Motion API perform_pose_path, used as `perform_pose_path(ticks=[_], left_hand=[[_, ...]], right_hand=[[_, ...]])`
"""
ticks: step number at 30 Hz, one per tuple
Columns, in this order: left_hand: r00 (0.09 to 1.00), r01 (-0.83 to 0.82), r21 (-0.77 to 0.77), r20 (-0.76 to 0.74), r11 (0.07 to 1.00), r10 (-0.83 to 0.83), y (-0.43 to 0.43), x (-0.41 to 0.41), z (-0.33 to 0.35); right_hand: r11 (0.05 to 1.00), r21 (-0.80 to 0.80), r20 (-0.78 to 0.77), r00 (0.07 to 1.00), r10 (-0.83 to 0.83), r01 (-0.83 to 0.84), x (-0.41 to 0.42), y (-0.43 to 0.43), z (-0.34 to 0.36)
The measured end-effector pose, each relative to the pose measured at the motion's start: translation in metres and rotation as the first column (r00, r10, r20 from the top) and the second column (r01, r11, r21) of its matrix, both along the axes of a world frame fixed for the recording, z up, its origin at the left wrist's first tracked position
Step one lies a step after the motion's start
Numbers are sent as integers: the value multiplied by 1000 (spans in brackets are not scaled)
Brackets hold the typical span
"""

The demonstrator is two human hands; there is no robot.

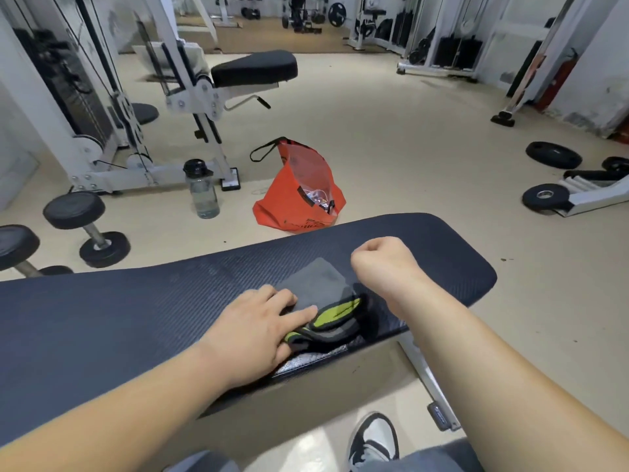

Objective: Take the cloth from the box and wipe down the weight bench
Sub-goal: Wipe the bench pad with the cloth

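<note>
— Cloth (pixel 316 284)? Where have you got it?

— Flat on the weight bench (pixel 136 311), near my edge of the dark pad. It's grey, with a green and black bordered part bunched up at the near side, hanging slightly over the pad's edge.

— And your hands?

— My left hand (pixel 252 330) lies palm down with the fingers spread out, pressing on the cloth's near left corner. My right hand (pixel 383 264) is curled into a fist just beside the cloth, to its right, above the pad. I cannot tell whether anything is pinched inside that fist.

— So the two hands are apart?

— Yes, with the cloth between them.

— What's past the bench?

— An orange bag (pixel 299 195) standing open on the beige floor, just behind the pad. Left of it, a clear water bottle (pixel 202 190) with a black cap. Further left, a dumbbell (pixel 86 226) lying on the floor. Off to the right, black weight plates (pixel 553 155).

— And below?

— My shoe (pixel 374 441), black, white and grey, on the floor under the bench.
</note>
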State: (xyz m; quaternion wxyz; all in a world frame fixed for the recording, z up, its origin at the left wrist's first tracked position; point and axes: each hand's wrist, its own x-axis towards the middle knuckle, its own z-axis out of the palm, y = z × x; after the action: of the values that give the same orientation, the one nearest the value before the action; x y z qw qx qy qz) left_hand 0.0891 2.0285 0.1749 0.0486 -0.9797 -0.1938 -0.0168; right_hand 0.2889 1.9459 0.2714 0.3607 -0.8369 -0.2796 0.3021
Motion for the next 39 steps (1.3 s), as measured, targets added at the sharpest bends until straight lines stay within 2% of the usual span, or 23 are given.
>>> perform_pose_path(ticks=[3, 5, 7, 9, 11, 12, 13, 15, 16, 18, 19, 21, 23, 25, 27, 29, 32, 35, 37, 39], left_hand=[[976, -214, -4, -46, 977, 213, 28, -4, 10], [891, -454, -65, -21, 889, 453, 35, -1, 17], [827, -560, -78, 9, 825, 563, 20, 8, 19], [858, -507, -60, 53, 860, 510, -13, 14, 15], [900, -399, -178, 110, 900, 421, -45, 11, 13], [899, -353, -291, 157, 889, 408, -51, 8, 16], [874, -335, -435, 188, 836, 449, -49, 5, 22], [804, -267, -722, 198, 638, 560, -32, 2, 40], [781, -187, -812, 218, 553, 585, -23, 1, 50], [744, -77, -902, 232, 425, 626, -8, -1, 66], [735, -85, -909, 219, 408, 641, 0, -1, 70], [742, -250, -831, 166, 497, 650, 15, -6, 68], [755, -452, -593, 143, 666, 640, 22, -11, 59], [823, -456, -391, 157, 800, 546, 9, -10, 49], [925, -366, -337, -29, 867, 379, -14, -3, 30], [947, -305, -296, -195, 905, 255, -29, -1, 15], [958, -272, -341, -183, 900, 221, 2, 8, 9], [914, -402, -319, -198, 858, 354, 25, 42, 9], [898, -439, -321, -189, 839, 398, 12, 77, 6], [951, -300, -300, -168, 905, 260, -12, 104, 7]], right_hand=[[999, 37, 77, 997, 26, -29, -3, -2, -13], [993, 45, 167, 981, 98, -106, -4, -6, -23], [982, -3, 231, 956, 182, -186, 2, -5, -29], [980, 14, 221, 956, 193, -201, 8, -3, -30], [980, 56, 197, 965, 176, -190, 10, 2, -30], [979, 79, 171, 970, 174, -190, 9, 5, -32], [976, 108, 143, 975, 171, -187, 6, 7, -33], [973, 175, 99, 986, 134, -150, 4, 12, -34], [971, 207, 74, 992, 105, -118, 5, 13, -34], [960, 272, 8, 998, 66, -66, 9, 15, -35], [956, 290, -34, 998, 52, -40, 12, 13, -35], [956, 292, -101, 994, 31, 0, 17, 11, -38], [962, 274, -80, 996, 39, -16, 24, 7, -44], [972, 223, -5, 998, 70, -67, 29, 3, -51], [981, 178, 48, 997, 64, -72, 34, 0, -58], [988, 146, 112, 993, 28, -45, 42, -5, -53], [997, 73, 258, 966, -16, -3, 79, -14, -47], [991, -121, 449, 894, -2, 63, 131, -30, -49], [964, -244, 453, 892, 20, 102, 160, -41, -56], [949, -290, 417, 909, 9, 123, 184, -49, -67]])
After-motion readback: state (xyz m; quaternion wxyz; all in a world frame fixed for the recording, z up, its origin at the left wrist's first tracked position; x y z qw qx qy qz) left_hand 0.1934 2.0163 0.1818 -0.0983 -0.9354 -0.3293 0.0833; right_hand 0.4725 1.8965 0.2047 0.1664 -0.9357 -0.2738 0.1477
